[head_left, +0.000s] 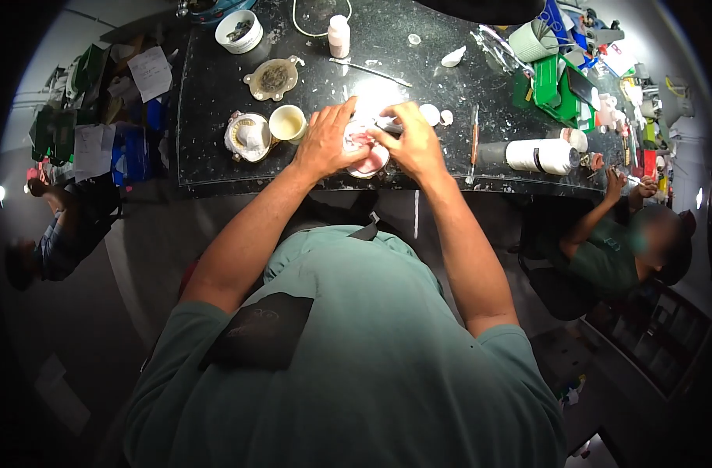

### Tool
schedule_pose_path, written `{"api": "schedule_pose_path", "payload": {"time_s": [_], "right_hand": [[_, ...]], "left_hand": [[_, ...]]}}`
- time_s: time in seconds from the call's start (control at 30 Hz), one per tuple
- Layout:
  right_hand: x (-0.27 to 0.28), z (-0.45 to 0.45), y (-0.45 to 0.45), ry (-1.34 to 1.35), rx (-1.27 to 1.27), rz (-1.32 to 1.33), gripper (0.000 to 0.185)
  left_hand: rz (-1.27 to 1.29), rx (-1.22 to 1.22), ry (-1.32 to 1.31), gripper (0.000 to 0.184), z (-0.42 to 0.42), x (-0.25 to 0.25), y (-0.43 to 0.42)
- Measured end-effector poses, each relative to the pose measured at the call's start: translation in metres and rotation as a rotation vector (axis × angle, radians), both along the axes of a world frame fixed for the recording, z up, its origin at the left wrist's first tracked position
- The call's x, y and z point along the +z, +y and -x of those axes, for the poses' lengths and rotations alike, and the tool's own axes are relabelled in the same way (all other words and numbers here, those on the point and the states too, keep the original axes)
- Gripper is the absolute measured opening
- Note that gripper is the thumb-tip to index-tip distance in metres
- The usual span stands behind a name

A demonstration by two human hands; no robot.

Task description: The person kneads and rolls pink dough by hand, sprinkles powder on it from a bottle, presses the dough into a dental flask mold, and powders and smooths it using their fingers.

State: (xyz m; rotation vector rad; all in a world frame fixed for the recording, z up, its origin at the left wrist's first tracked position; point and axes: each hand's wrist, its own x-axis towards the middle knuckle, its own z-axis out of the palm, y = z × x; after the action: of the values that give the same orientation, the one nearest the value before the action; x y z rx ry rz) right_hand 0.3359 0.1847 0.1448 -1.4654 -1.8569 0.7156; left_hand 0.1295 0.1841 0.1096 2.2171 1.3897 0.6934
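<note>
A pink and white dental model is at the table's front edge, under bright light. My left hand is closed around its left side, fingers pointing away from me. On its right side, my right hand bends thumb and forefinger around a small greyish piece, too glared to name. Both hands hide much of the model. Just left of my left hand stands a cream cup. Beyond it sits a plaster cast with teeth. A small round white lid or dish lies beside my right hand.
On the dark table are a metal flask part, a white bowl, a white bottle, a thin tool, a brown-handled tool and a white roll. Green bins stand right. People sit at both sides.
</note>
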Motion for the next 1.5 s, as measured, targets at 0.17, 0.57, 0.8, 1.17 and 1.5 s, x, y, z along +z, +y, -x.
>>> {"api": "schedule_pose_path", "payload": {"time_s": [0.17,0.57,0.8,1.17,1.5], "right_hand": [[-0.02,0.006,0.001,0.084,-0.021,0.195,0.037],[-0.021,0.018,0.006,0.153,-0.049,0.268,0.028],[-0.043,0.008,-0.006,0.39,-0.119,0.093,0.04],[-0.028,0.013,-0.015,0.105,0.022,-0.047,0.056],[-0.002,-0.019,-0.036,0.027,-0.162,-0.13,0.024]], "left_hand": [[-0.021,-0.002,-0.077,0.084,0.008,-0.006,-0.006],[-0.062,0.138,-0.254,0.034,0.0,-0.016,-0.014],[-0.006,0.102,-0.256,0.037,0.003,-0.019,-0.011],[0.11,0.072,-0.241,0.042,0.008,-0.012,-0.006],[0.199,-0.164,-0.073,0.124,0.027,0.002,-0.018]]}}
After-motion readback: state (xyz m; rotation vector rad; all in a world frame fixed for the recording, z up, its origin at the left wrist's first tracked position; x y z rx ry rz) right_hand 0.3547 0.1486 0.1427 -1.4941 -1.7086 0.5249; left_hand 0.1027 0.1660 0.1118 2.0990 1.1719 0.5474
